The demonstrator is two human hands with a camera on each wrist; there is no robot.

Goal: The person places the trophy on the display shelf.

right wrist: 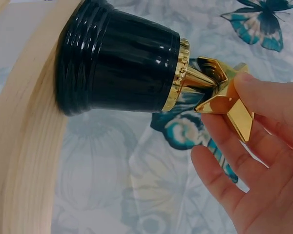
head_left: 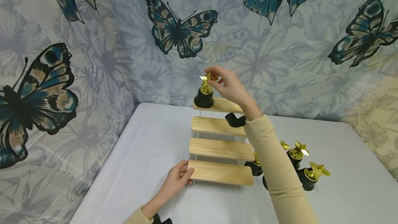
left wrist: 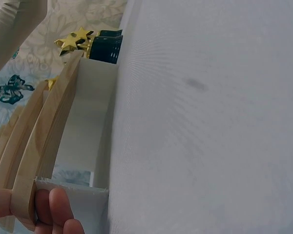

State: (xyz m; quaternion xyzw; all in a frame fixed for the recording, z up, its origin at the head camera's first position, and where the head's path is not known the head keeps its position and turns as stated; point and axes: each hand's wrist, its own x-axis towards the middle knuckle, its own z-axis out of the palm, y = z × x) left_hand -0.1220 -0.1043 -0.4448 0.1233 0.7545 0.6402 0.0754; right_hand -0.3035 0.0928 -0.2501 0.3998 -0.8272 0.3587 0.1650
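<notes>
At the left end of the top wooden step [head_left: 222,105] stands a small trophy [head_left: 204,99] with a black base and a gold star. My right hand [head_left: 228,84] pinches its star [right wrist: 240,113] between thumb and fingers; the base sits against the wood in the right wrist view. My left hand [head_left: 178,179] grips the left end of the lowest step [head_left: 221,173], thumb on top. In the left wrist view its fingers [left wrist: 61,204] curl beneath the board, beside a clear side support [left wrist: 83,204].
Two middle steps [head_left: 221,148] lie between. Several more star trophies [head_left: 308,179] stand right of the rack on the white-covered table [head_left: 143,141], partly behind my right sleeve [head_left: 276,161]. A butterfly-patterned cloth [head_left: 124,61] hangs close behind the top step.
</notes>
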